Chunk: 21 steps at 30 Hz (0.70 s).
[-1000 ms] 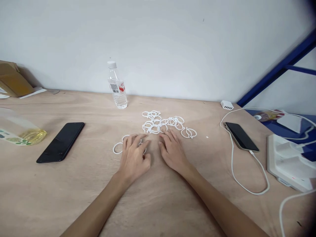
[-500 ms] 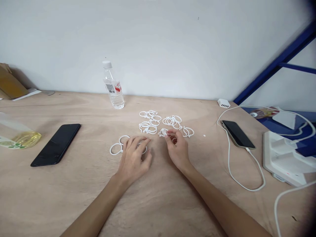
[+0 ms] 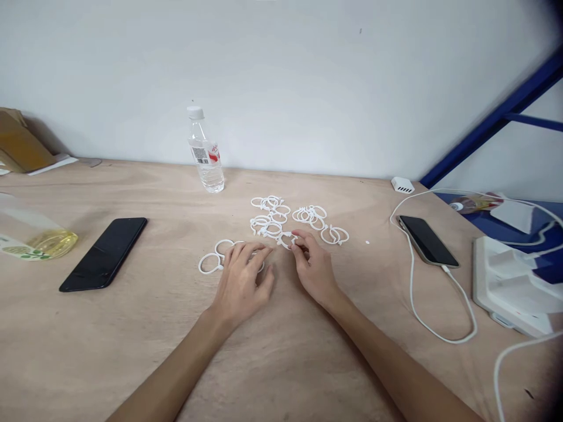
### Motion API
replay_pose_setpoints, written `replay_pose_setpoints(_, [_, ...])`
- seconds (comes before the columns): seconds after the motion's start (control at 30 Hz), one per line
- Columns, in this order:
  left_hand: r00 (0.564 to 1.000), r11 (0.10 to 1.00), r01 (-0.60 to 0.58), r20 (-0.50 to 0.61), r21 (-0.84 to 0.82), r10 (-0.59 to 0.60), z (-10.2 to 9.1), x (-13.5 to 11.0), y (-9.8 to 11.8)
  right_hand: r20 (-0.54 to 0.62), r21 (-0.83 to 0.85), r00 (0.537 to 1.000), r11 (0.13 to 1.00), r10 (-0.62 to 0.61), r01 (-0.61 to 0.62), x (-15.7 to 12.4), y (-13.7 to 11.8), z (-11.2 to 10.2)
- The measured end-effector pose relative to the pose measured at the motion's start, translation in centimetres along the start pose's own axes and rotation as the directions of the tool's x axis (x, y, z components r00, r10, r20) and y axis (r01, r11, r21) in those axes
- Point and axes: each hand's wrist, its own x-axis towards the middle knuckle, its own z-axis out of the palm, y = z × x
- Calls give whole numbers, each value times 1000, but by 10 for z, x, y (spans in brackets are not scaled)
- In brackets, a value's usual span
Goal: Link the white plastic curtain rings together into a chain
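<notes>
White rings (image 3: 281, 217) lie heaped at the frame's centre on the table (image 3: 132, 340). The right hand (image 3: 314, 269) pinches one ring (image 3: 287, 239) at the heap's near edge, fingertips together on it. The left hand (image 3: 241, 281) lies flat, fingers spread, apparently pinning loose rings (image 3: 210, 262) just left.

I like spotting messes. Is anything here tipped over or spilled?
The bottle of yellow liquid at the left edge of the table lies on its side; no spill shows. The white rings lie scattered mid-table. Nothing looks broken.
</notes>
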Motion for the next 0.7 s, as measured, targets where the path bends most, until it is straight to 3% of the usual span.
replay_pose_setpoints(0.17, [1000,1000,12,18,6,-12,1,0,-1,82,-91,986,984,-143,150,-2,0,-1])
replay_pose_setpoints(0.3, [1000,1000,15,25,17,-15,1,-1,-3,240,-114,928,941,-284,317,-3,-2,-3])
replay_pose_setpoints(0.4, [1000,1000,16,25,20,-16,1,-1,-3,321,-118,896,926,-307,360,-4,-5,-4])
replay_pose_setpoints(0.53, [1000,1000,17,5,14,-17,1,0,-2,269,-106,912,932,-308,346,-4,-7,-4])
replay_pose_setpoints(0.7, [1000,1000,24,-16,19,-24,1,0,-1,202,100,926,947,-320,305,-5,-9,-7])
